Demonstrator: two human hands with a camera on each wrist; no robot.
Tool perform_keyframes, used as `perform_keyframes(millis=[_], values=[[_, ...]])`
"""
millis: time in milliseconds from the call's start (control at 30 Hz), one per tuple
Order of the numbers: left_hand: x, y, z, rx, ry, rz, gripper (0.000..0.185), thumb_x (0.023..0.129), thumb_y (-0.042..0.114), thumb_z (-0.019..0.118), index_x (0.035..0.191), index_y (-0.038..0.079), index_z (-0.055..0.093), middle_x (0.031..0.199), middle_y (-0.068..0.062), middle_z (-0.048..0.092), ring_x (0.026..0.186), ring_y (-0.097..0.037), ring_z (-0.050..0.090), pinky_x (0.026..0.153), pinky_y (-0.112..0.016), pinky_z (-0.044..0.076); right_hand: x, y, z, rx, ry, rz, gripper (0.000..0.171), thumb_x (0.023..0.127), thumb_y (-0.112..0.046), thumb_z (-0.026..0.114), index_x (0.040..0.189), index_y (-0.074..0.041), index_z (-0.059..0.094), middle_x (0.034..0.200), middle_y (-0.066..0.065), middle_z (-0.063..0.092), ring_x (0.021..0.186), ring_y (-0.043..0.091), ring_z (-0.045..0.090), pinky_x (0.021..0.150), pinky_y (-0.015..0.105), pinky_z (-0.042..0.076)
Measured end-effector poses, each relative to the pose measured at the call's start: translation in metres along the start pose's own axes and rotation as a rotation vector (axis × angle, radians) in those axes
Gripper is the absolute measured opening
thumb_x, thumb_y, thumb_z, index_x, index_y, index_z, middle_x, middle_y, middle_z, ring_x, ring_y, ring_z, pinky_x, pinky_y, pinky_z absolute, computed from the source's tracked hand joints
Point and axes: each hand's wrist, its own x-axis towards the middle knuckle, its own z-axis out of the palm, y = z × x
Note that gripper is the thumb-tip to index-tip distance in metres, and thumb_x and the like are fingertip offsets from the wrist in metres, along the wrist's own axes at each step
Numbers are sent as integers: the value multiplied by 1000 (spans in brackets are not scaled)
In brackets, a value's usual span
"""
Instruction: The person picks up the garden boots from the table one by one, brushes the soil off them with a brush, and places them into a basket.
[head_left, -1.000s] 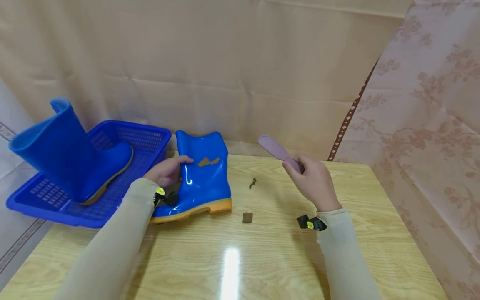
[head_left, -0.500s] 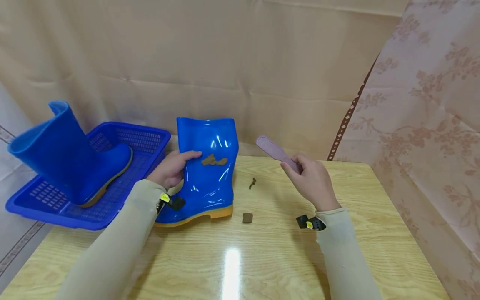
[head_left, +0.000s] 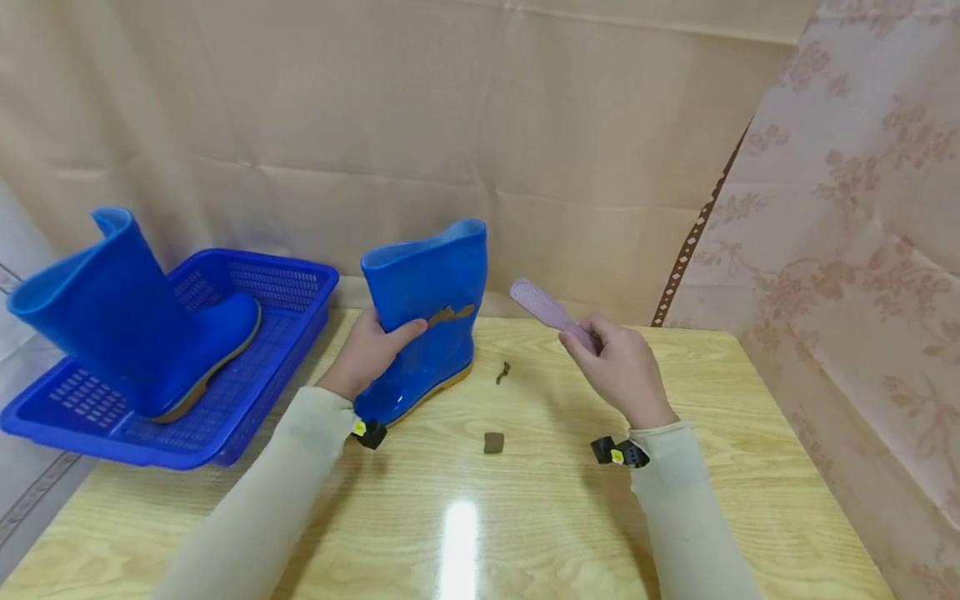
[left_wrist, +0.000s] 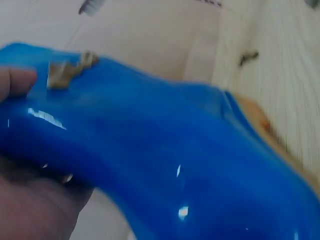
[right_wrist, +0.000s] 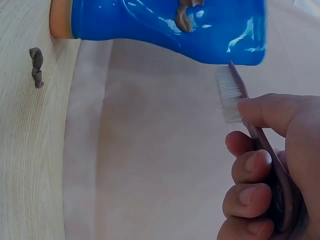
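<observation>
My left hand (head_left: 371,354) grips the shaft of a blue rain boot (head_left: 420,279) from the left, thumb across the side facing me. The boot stands nearly upright with its yellow-orange sole down and its opening up. A brown, mud-like smear (head_left: 453,314) crosses the shaft just past my thumb; the left wrist view shows it as a raised lump (left_wrist: 65,72). In my right hand (head_left: 626,367) is a purple brush (head_left: 542,303), held by the handle to the right of the boot. Its white bristles (right_wrist: 229,95) face the boot in the right wrist view.
A second blue rain boot (head_left: 157,333) leans in a blue plastic basket (head_left: 327,283) at the left. Two brown bits lie on the wooden table, a twisted one (head_left: 503,372) and a square one (head_left: 493,442). A beige cloth (head_left: 585,167) hangs behind the table.
My left hand has raised the tilted-back boot and turned it, so its shaft stands taller and its opening shows. The brush in my right hand has barely moved.
</observation>
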Motion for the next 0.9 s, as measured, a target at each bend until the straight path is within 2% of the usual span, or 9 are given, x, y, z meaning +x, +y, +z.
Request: perform_keyframes(millis=[100,200,300,367,633,900], values=[[-8,-3,-5,143,-14,52,88,98,42,70,166,23,18,161,-14,39,141,-45,46,109,-70,39,0,0,1,2,1,6,28,102,-38,67,95,-11,69,62,-1,50,52,15,40,48,31,32],[-13,-5,-11,270,-19,110,82,99,35,72,164,22,24,153,-15,48,132,-42,54,103,-66,47,0,0,2,2,1,5,29,101,-38,67,96,-10,70,63,0,51,52,15,40,48,30,32],[-16,-4,-16,360,-32,157,74,99,29,72,160,17,32,140,-15,59,121,-36,62,98,-59,54,0,0,3,1,3,3,27,101,-36,68,95,-10,70,63,0,51,51,15,40,48,30,32],[-17,-2,-17,393,-34,163,71,99,29,73,158,15,36,135,-14,62,116,-34,64,95,-56,56,0,0,4,-2,0,2,26,101,-35,69,95,-10,69,62,-1,51,51,15,40,48,30,32],[-19,2,-22,345,0,148,75,100,30,71,161,17,30,132,-14,61,116,-34,62,94,-58,56,1,1,11,-21,14,-6,22,101,-31,69,96,-10,69,62,-1,51,51,14,41,47,30,33],[-21,4,-16,374,37,151,67,103,28,67,159,17,33,132,-14,64,120,-36,63,98,-64,52,2,-1,15,-23,16,-1,20,102,-29,67,98,-10,68,62,-1,50,50,14,41,46,29,33]])
